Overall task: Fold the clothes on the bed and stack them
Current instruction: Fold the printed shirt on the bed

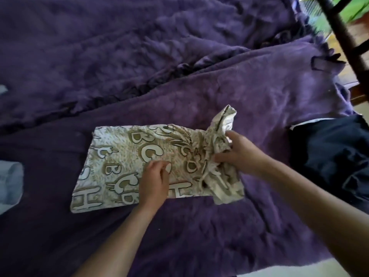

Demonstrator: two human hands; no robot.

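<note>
A beige and white garment printed with large letters [119,156] lies partly folded on the purple blanket [199,226]. Its left part is flat; its right end is bunched and lifted. My left hand [154,180] rests on the garment's middle near the front edge, with its fingers curled and pinching the cloth. My right hand [237,152] grips the bunched right end, with a corner of the cloth sticking up behind the fingers.
A dark navy garment [331,156] lies at the right edge of the bed. Light blue cloth [10,182] shows at the left edge. A dark wooden post [347,43] stands at the upper right, past the blanket's edge.
</note>
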